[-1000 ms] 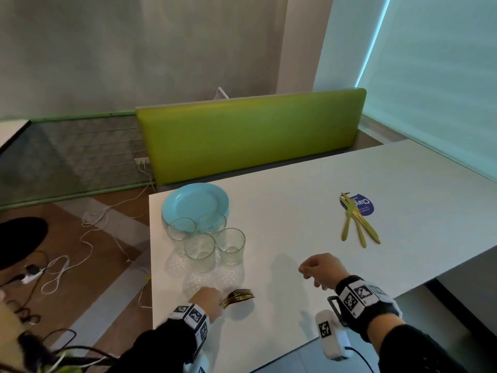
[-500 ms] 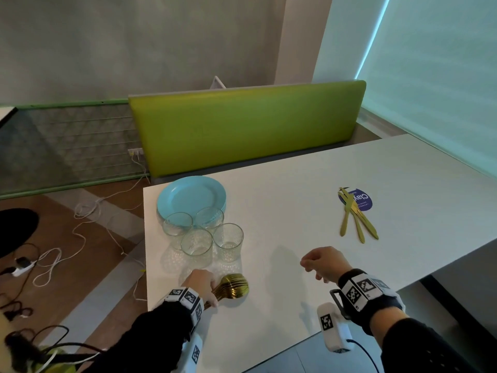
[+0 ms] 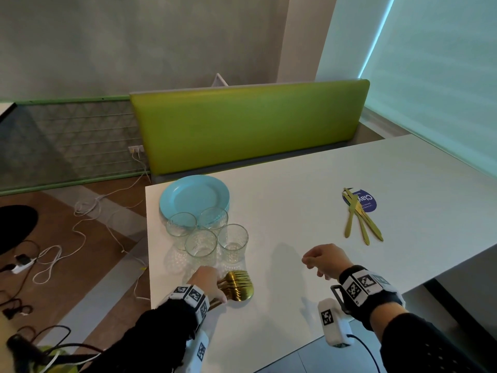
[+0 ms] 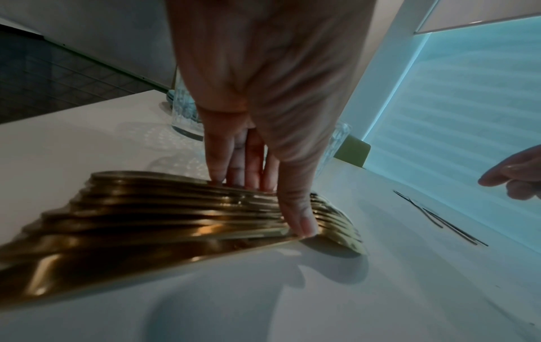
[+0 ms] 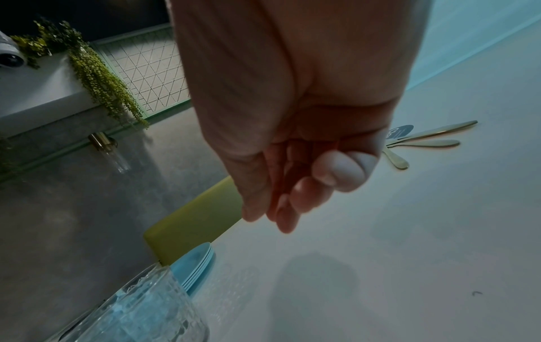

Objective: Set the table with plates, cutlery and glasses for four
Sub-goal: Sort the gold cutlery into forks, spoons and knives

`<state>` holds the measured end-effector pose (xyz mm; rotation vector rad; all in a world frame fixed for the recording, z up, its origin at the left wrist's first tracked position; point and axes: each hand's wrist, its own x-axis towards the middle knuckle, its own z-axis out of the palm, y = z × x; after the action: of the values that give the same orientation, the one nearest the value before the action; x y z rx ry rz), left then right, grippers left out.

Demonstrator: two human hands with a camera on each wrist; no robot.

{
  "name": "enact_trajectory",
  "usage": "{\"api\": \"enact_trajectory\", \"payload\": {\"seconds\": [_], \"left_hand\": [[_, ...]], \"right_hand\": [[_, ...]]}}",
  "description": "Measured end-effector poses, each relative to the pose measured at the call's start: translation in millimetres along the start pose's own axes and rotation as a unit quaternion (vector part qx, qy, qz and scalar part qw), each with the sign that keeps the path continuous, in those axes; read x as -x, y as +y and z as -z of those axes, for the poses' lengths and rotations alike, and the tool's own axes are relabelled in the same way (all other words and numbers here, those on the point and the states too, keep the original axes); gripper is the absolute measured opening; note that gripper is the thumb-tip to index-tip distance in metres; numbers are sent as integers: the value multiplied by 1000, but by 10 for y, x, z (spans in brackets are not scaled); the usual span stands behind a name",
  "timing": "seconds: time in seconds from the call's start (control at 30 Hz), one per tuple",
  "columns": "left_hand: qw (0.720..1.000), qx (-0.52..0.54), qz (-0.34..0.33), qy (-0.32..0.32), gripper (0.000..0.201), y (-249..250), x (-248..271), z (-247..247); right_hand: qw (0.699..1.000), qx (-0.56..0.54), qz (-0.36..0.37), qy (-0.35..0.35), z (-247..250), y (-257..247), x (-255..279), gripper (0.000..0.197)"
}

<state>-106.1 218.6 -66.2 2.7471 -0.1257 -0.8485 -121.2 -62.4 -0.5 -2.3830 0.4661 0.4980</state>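
My left hand (image 3: 207, 281) grips a fanned bundle of gold spoons (image 3: 239, 286) at the table's near left; their bowls rest on the white table (image 3: 295, 184). In the left wrist view, thumb and fingers (image 4: 295, 215) pinch the bundle's stems (image 4: 146, 219). My right hand (image 3: 322, 259) hovers over the near middle, fingers loosely curled (image 5: 292, 196), holding nothing. A stack of light blue plates (image 3: 193, 196) sits at the far left corner, with several clear glasses (image 3: 200, 244) just in front. A few gold cutlery pieces (image 3: 359, 219) lie to the right.
A blue round sticker (image 3: 365, 201) lies under the loose cutlery. A green padded bench back (image 3: 247, 125) stands behind the table. Cables and a power strip (image 3: 24, 262) lie on the floor to the left. The table's left edge runs close beside the glasses.
The left hand has lowered and turned the gold bundle, so its bowls now fan out on the table. The right hand has stayed almost in place.
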Motion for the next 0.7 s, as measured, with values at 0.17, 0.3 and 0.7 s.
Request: {"api": "enact_trajectory", "payload": {"seconds": [0.17,0.3,0.7], "left_hand": [[999,-46,5,-4,55,104,15,94],[994,-109,3,28,55,340,38,143],[988,-13,-154,23,32,1970,-353,812]], "right_hand": [[1000,-10,3,7,19,-37,-24,7],[1000,-10,3,10,84,-29,-38,8],[998,-31,-30,51,748,255,-347,16]]}}
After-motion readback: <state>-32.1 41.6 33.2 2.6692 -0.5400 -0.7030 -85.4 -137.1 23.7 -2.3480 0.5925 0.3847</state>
